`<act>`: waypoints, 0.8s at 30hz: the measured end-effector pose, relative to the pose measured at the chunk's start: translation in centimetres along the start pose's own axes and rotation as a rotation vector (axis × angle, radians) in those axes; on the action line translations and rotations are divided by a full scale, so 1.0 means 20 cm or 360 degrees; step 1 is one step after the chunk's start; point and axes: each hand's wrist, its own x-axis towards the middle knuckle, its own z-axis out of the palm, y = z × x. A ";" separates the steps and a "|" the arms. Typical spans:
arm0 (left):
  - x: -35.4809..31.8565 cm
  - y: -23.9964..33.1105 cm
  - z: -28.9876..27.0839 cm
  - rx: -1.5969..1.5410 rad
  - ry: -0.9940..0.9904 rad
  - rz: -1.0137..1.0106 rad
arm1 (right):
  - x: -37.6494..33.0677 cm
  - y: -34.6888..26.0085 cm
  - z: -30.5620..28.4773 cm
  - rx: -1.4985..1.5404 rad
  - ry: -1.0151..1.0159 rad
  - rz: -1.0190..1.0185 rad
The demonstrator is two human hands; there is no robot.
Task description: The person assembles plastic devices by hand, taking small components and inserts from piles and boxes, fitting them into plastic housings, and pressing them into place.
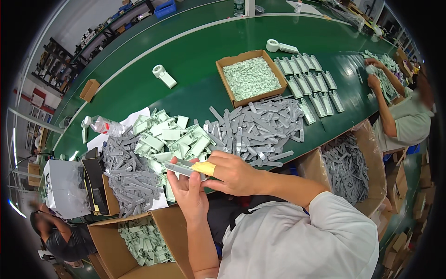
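My left hand (192, 195) grips a long grey plastic handle piece (179, 168) between thumb and fingers, in front of my chest. From the right, my right hand (239, 174) pinches the near end of that piece. Yellow tape (204, 168) wraps one of its fingers and covers part of the piece. Just beyond the hands lies a heap of pale green plastic housings (172, 135). Grey strip-shaped pieces are piled on both sides of it, one pile on the left (125, 172) and one on the right (255, 130).
A cardboard tray of small pale green parts (251, 76) stands beyond the right pile. Right of it, handles lie in rows (309, 83). Two ring-ended handles (165, 76) (281, 46) rest farther back. Open boxes (104, 242) (346, 167) flank me. A plastic bottle (104, 125) lies left; a co-worker (402, 116) sits right.
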 end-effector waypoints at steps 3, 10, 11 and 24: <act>-0.01 -0.03 0.02 -0.0035 0.0044 0.0041 | -0.01 -0.01 0.01 -0.0041 0.0069 0.0002; 0.01 -0.10 0.07 -0.0130 0.0170 0.0140 | 0.00 -0.01 -0.01 -0.0119 0.0191 -0.0020; 0.02 -0.09 0.06 -0.0132 0.0169 0.0138 | 0.00 -0.01 -0.01 -0.0129 0.0216 -0.0020; 0.07 -0.10 -0.02 -0.0064 0.0027 -0.0134 | 0.01 0.37 -0.30 -0.0239 -0.0126 0.0343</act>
